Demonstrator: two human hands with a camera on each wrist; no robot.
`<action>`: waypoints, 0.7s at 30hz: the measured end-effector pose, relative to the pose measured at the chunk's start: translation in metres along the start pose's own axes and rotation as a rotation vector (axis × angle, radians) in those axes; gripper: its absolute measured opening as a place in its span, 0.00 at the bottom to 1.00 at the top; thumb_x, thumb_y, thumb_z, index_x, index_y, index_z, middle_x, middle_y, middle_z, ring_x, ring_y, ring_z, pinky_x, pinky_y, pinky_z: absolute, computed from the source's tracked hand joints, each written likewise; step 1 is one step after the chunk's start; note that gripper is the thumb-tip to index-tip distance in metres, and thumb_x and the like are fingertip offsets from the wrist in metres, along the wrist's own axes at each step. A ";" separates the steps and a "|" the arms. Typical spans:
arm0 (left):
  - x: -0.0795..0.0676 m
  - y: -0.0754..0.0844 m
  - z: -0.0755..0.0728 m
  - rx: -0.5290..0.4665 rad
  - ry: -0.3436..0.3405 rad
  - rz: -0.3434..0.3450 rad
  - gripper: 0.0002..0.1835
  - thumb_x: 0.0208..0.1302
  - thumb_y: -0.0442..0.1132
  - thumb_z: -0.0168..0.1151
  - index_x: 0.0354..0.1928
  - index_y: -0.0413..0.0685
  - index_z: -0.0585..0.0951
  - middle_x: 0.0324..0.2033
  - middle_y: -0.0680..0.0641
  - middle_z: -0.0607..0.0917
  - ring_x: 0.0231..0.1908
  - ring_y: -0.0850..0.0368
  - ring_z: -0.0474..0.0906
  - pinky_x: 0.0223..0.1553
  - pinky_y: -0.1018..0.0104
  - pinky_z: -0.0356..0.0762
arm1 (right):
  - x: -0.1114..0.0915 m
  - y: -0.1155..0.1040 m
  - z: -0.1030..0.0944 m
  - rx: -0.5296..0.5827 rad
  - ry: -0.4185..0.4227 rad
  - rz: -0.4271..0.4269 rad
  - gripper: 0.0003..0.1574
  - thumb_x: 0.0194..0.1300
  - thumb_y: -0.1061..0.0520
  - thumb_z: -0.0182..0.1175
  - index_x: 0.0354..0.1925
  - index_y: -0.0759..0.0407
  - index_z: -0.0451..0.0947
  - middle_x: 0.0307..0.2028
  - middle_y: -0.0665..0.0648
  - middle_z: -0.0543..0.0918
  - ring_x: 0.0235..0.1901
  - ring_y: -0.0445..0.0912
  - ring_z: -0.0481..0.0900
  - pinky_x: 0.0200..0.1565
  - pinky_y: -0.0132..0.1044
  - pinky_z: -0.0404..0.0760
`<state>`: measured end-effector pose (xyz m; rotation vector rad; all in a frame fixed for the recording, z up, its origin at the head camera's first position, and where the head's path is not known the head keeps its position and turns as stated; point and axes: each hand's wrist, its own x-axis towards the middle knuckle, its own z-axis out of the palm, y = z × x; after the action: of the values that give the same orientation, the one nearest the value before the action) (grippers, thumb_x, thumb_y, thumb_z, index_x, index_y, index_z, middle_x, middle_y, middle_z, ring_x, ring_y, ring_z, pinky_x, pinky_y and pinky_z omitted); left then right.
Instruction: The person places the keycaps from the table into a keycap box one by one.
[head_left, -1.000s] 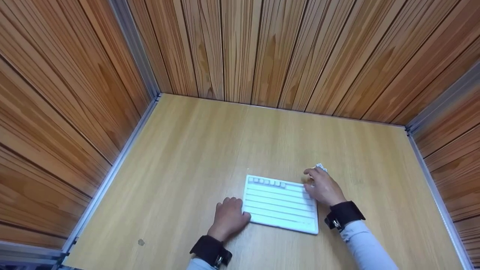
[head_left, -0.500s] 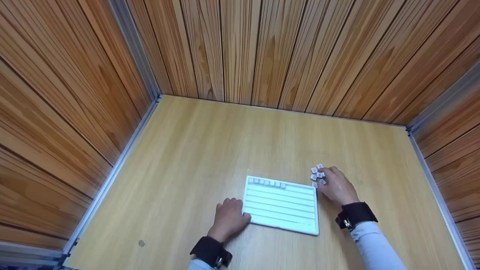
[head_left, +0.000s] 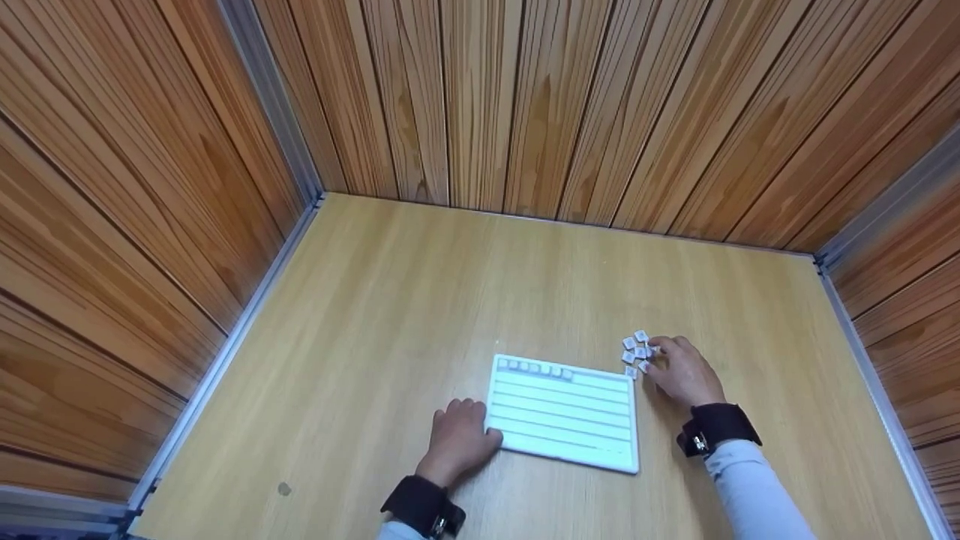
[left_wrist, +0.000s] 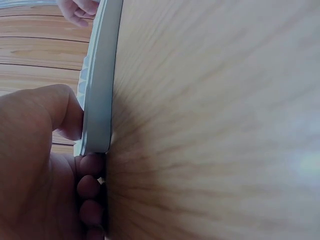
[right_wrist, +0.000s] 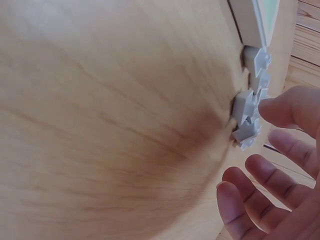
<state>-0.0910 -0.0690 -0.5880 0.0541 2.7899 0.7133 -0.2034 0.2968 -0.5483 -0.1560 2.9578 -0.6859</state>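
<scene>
A white ridged tray lies on the table with a short row of white keycaps along its far ridge. My left hand holds the tray's near left side. The left wrist view shows its thumb over the tray's edge and its curled fingers against the end. Beyond the tray's far right corner lie several loose keycaps, hollow undersides showing. My right hand is at their right side, thumb tip close to a grey-white keycap in the right wrist view. Its fingers are spread and slightly bent, holding nothing.
Wood-plank walls with metal corner rails surround the light wooden table at the back and sides. A small dark round mark shows on the table at the near left.
My right hand has moved from the tray's far right corner rightward to the loose keycaps, uncovering most of them. My left hand and the tray have stayed in place.
</scene>
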 end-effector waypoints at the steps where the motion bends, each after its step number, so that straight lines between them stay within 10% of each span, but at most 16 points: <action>1: 0.000 0.000 0.000 -0.002 -0.004 -0.003 0.14 0.58 0.48 0.59 0.37 0.46 0.79 0.28 0.51 0.72 0.34 0.52 0.64 0.39 0.56 0.61 | 0.001 0.001 0.000 0.003 -0.004 0.007 0.30 0.65 0.56 0.64 0.63 0.65 0.74 0.54 0.70 0.76 0.50 0.62 0.76 0.50 0.58 0.74; 21: 0.002 0.000 0.003 0.028 0.026 -0.009 0.12 0.56 0.47 0.60 0.34 0.46 0.79 0.27 0.51 0.71 0.32 0.52 0.64 0.37 0.56 0.61 | 0.013 0.003 0.005 0.037 -0.032 -0.007 0.18 0.65 0.61 0.59 0.53 0.65 0.79 0.42 0.63 0.77 0.39 0.54 0.74 0.39 0.44 0.70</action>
<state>-0.0923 -0.0669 -0.5909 0.0381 2.8229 0.6783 -0.2164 0.2961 -0.5550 -0.1723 2.9134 -0.7308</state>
